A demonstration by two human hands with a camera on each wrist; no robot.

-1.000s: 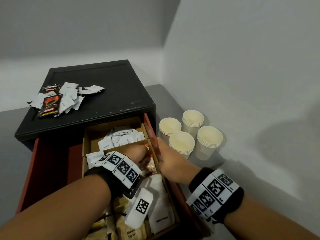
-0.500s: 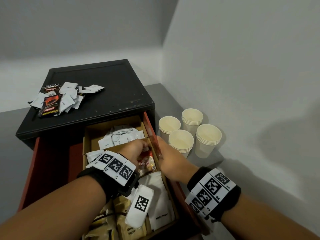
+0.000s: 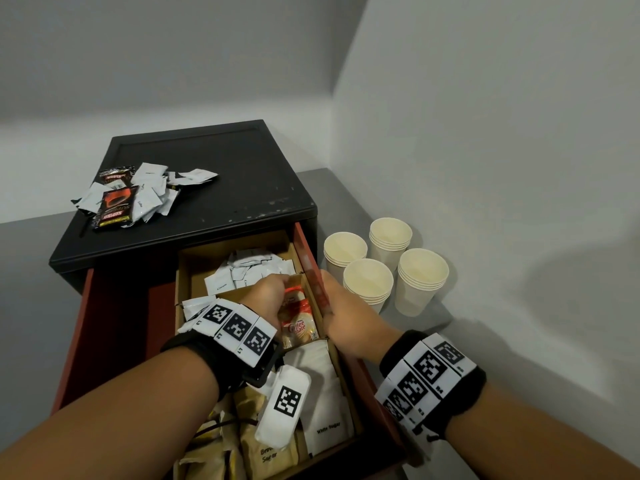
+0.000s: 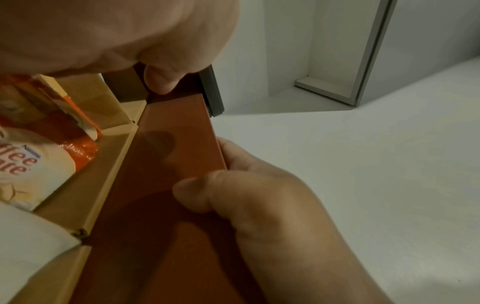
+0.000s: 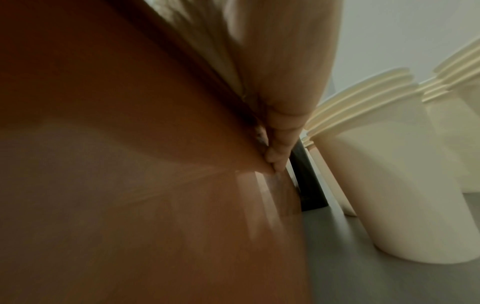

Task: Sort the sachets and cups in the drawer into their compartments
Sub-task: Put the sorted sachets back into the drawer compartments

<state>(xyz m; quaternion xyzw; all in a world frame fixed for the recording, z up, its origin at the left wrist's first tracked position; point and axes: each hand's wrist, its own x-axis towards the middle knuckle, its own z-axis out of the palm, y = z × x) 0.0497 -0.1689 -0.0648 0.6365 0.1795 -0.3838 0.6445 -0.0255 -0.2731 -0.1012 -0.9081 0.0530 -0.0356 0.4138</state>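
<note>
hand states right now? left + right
Left hand: fingers curled down among the creamer sachets; an actual grip cannot be told.
Right hand: grips the drawer's red side wall, thumb inside, fingers outside.

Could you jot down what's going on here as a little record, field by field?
left hand: reaching into the Coffee-mate sachets compartment; its grasp is hidden
right hand: grips the drawer's red side wall, thumb inside, fingers outside
paper cup stacks: four, standing on the floor right of the drawer
cabinet top: loose pile of sachets
</note>
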